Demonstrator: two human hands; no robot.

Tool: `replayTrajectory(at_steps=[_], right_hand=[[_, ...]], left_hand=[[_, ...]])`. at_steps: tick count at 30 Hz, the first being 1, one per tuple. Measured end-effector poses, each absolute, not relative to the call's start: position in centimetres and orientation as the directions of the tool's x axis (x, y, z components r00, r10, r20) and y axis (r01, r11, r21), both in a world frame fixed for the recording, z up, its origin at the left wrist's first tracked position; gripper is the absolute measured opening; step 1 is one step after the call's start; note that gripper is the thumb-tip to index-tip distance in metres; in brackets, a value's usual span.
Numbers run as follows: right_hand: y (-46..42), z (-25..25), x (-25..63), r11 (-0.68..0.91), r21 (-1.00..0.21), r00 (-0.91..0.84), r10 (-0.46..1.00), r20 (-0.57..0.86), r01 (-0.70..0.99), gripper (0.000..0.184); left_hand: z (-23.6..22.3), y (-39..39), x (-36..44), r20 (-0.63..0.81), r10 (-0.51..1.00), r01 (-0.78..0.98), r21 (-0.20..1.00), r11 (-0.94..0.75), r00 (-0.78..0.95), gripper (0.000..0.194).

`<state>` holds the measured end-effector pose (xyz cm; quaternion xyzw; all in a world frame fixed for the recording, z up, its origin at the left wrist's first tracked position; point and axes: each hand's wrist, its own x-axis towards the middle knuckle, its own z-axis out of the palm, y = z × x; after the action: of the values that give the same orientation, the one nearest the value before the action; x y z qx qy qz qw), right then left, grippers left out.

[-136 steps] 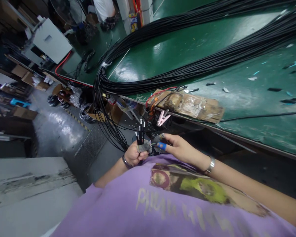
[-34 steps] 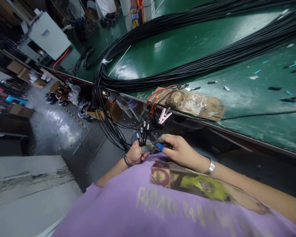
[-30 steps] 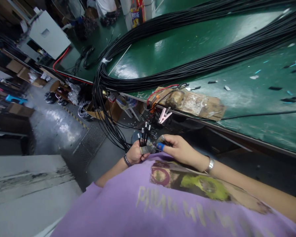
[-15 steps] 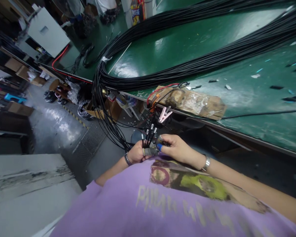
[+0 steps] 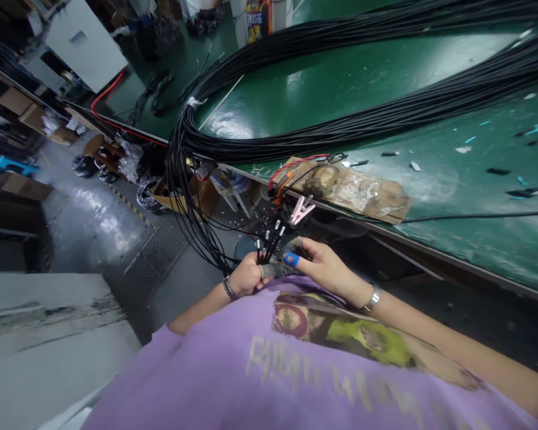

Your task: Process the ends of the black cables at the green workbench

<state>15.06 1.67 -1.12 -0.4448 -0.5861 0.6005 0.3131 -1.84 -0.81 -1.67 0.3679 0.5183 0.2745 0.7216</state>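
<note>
My left hand is closed around several black cables, whose white-tipped ends stick up above the fist. Grey wrapping covers one of its fingers. Right beside it, my right hand has thumb and index finger bent together close to the left fingertips. Blue tape is wound on that thumb and grey tape on the index finger. Whatever sits between the right fingers is too small or hidden to make out. From the left fist the cables run up to a thick black cable bundle on the green table.
A pink clip hangs at the table edge beside a tape-covered wooden board. Red and black wires lie over the board. Scraps are scattered on the table. Under it stands a cardboard box. A white box is at far left.
My right hand has shifted slightly, its blue-taped thumb showing more now. The left hand keeps its hold on the cables. The whole view has moved a little.
</note>
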Motion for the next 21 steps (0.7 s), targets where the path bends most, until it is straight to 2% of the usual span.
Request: replayTrajectory(at_steps=[12, 15, 21], right_hand=[[1.2, -1.8, 16.1, -0.100, -0.963, -0.371, 0.909, -0.190, 0.248, 0.019], [1.2, -1.6, 16.2, -0.139, -0.968, -0.338, 0.918, -0.205, 0.208, 0.023], [1.3, -0.6, 15.8, -0.181, -0.970, -0.453, 0.860, -0.237, 0.165, 0.032]], left_hand=[[-1.9, -1.0, -1.9, -0.490, 0.830, -0.062, 0.851, 0.522, 0.268, 0.045], [-1.8, -0.9, -1.9, -0.493, 0.828, -0.057, 0.850, 0.525, 0.266, 0.045], [-1.9, -0.9, -1.8, -0.517, 0.813, -0.038, 0.838, 0.545, 0.269, 0.043]])
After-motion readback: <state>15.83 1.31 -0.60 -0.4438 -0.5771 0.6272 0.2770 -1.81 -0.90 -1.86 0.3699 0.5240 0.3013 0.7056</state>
